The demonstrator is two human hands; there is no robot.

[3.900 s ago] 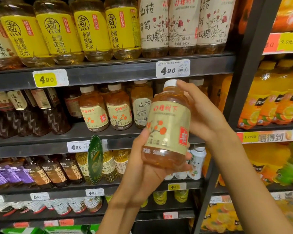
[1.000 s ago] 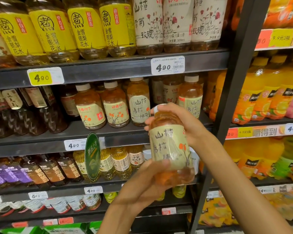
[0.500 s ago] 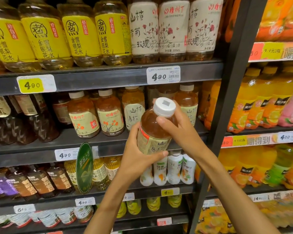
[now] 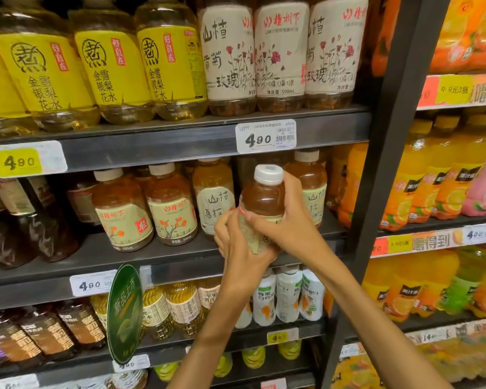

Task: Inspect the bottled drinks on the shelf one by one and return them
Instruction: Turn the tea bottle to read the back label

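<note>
An amber tea bottle [image 4: 263, 197] with a white cap and a pale green label stands upright at the front of the middle shelf [image 4: 163, 254]. My right hand [image 4: 289, 228] wraps round its right side, thumb across the front. My left hand [image 4: 236, 248] grips its lower left side and base. It sits in the gap between a like bottle [image 4: 215, 197] on its left and another [image 4: 310, 183] on its right. Whether its base touches the shelf is hidden by my hands.
Two orange-label tea bottles [image 4: 148, 209] stand further left on the same shelf. Yellow-label bottles [image 4: 110, 66] and rose-label bottles [image 4: 278, 54] fill the shelf above. White bottles [image 4: 286, 296] sit below. A dark upright post [image 4: 376, 192] separates orange juice bottles [image 4: 432, 178] on the right.
The bottle went from tilted toward me to upright. Both hands carried it forward and up into the gap on the middle shelf.
</note>
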